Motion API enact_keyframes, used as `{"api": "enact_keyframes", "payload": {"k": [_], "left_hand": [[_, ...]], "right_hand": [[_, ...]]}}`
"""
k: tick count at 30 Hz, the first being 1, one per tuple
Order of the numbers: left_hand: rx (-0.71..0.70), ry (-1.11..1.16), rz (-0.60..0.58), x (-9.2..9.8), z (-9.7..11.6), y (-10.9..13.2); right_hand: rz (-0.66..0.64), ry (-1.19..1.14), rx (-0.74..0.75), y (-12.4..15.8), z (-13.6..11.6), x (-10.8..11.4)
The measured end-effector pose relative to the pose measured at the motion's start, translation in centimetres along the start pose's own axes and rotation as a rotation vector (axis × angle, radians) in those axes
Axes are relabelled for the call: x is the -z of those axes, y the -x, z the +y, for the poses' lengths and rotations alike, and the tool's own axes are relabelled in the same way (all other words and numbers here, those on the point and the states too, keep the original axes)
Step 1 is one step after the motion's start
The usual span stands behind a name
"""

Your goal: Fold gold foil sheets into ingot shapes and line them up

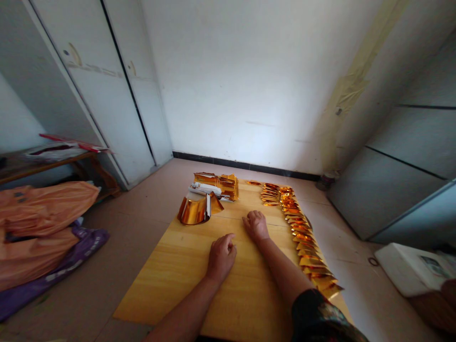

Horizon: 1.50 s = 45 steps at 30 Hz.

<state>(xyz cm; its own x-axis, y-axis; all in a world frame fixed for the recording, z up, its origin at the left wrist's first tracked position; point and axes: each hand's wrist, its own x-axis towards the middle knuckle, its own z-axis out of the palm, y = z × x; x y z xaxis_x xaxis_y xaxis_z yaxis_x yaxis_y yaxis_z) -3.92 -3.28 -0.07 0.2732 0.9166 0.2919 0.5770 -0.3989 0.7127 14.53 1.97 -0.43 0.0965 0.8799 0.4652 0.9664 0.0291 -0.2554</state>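
Observation:
My left hand (221, 256) is above the middle of the wooden board (171, 280), fingers curled in and the thumb near the index finger. Farther forward and to the right, my right hand (255, 225) rests low over the board with its fingers bent down. Anything inside either hand is hidden. Left of my right hand stands a curved stack of gold foil sheets (194, 211). A long row of folded gold foil pieces (302, 237) runs down the board's right edge, with more folded pieces (271, 194) at its far end.
Behind the curved sheets lie more gold foil bundles (228, 186) with white paper (204, 190). An orange and purple bag (46, 232) lies at left near a low wooden bench (96, 161). Grey cabinets (399, 166) stand at right, beside a white box (409, 268).

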Motion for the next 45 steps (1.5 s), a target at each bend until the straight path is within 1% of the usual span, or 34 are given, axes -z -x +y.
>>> {"api": "enact_keyframes", "payload": {"k": [3,6,10,12,14,17,19,22,25,27,29,36,40,45], "left_hand": [[0.006,0.105,0.059,-0.1,-0.3,-0.1],[0.010,0.197,0.132,0.3,-0.5,-0.1],[0.034,0.230,0.235,1.9,-1.5,-0.2],[0.067,0.211,0.304,3.0,-2.5,-0.5],[0.104,0.164,0.371,4.0,-3.6,-1.1],[0.126,0.056,0.399,5.1,-5.0,-2.6],[0.167,-0.034,0.389,5.5,-5.4,-3.9],[0.223,-0.173,0.310,5.8,-5.4,-5.8],[0.288,-0.314,0.204,6.1,-4.9,-7.1],[0.323,-0.350,0.153,6.2,-4.6,-7.6],[0.349,-0.352,0.141,6.3,-4.4,-7.8],[0.378,-0.325,0.237,6.2,-4.8,-7.9],[0.382,-0.310,0.273,6.2,-4.8,-8.0],[0.379,-0.250,0.357,6.5,-4.7,-7.6]], "right_hand": [[0.032,-0.181,0.013,2.1,-1.8,0.1],[0.009,-0.387,-0.002,4.6,-3.2,1.0],[-0.084,-0.599,-0.087,7.7,-4.3,2.8],[-0.115,-0.654,-0.123,8.8,-4.5,3.5],[-0.119,-0.680,-0.134,9.3,-4.7,3.8],[-0.097,-0.689,-0.153,9.4,-4.9,3.8],[-0.087,-0.688,-0.164,9.2,-5.0,3.7],[-0.087,-0.693,-0.164,9.1,-5.0,3.8],[-0.088,-0.691,-0.163,9.0,-5.1,4.0],[-0.095,-0.688,-0.162,9.0,-5.2,4.2],[-0.096,-0.689,-0.167,9.0,-5.2,4.2],[-0.103,-0.686,-0.158,9.1,-5.2,4.0],[-0.106,-0.677,-0.141,9.1,-5.1,3.9],[-0.098,-0.669,-0.144,9.1,-5.2,3.9]]}}
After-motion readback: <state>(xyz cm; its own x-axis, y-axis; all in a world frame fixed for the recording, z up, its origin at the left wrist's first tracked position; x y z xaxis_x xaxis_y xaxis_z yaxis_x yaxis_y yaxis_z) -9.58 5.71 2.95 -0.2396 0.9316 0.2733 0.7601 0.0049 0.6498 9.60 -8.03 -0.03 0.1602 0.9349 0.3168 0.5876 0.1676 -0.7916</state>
